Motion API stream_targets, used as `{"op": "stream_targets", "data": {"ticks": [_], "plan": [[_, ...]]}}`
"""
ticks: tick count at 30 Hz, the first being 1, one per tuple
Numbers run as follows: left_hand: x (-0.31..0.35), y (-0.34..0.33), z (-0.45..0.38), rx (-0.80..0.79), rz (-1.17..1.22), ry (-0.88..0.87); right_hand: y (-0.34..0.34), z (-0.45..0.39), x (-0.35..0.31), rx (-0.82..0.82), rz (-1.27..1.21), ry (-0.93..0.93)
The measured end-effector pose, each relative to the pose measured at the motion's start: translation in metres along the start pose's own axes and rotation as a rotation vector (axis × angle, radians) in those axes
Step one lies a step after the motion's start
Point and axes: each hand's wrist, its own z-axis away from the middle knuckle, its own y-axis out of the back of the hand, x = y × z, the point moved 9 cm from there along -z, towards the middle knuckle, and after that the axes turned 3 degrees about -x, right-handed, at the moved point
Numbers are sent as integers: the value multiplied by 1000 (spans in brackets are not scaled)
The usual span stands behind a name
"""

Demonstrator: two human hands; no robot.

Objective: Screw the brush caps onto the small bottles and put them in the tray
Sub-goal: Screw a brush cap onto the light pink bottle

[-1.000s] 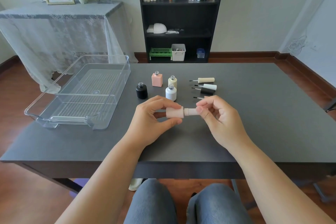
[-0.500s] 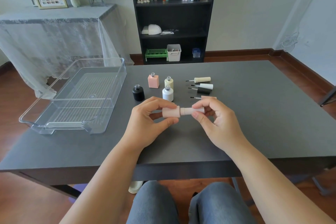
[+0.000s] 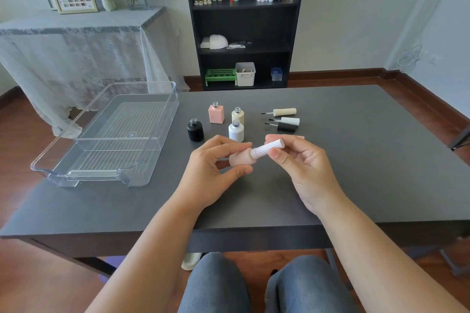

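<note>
Above the near middle of the dark bench (image 3: 356,160), both hands work one small bottle. Left hand (image 3: 211,173): fingers closed around the peach bottle (image 3: 239,159), thumb below, forefinger over the top; bottle lies tilted, neck toward the right. Right hand (image 3: 305,168): fingers pinch the ribbed pale cap (image 3: 268,148), thumb on the near side, forefinger behind. Cap sits on the bottle's neck, angled up and to the right. Whether it is fully seated cannot be told.

Far of the hands, four open bottles stand upright on the bench: black bottle (image 3: 195,130) leftmost, pink square bottle (image 3: 216,114) beyond it, cream bottle (image 3: 238,115) right of the pink one, white bottle (image 3: 236,131) just in front of the cream one, nearly touching it. All four uncapped, bare threaded necks.

To their right, brush caps lie on their sides, brushes pointing left: cream cap (image 3: 284,111) farthest, white cap (image 3: 290,121) next, black cap (image 3: 287,126) nearest. A sliver of pink shows behind the right hand's fingers; what it is cannot be told.

Left side of bench: clear plastic tray (image 3: 50,157), ribbed floor, nothing in it, one near corner reaching past the bench edge. Well apart from the bottles.

Person seated, knees in jeans under the near edge.
</note>
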Motion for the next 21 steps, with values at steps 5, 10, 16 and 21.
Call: {"op": "stream_targets", "data": {"ticks": [5, 10, 16, 21], "plan": [[2, -2, 0, 4, -81, -19, 6, 0, 6, 72, 20, -9], [2, 0, 2, 37, -124, -29, 3, -1, 9, 105, 24, -12], [0, -6, 0, -12, -134, 0, 8, -2, 13, 183, -66, -86], [-11, 4, -9, 109, -96, 114, 40, -29, -26, 201, 90, -25]]}}
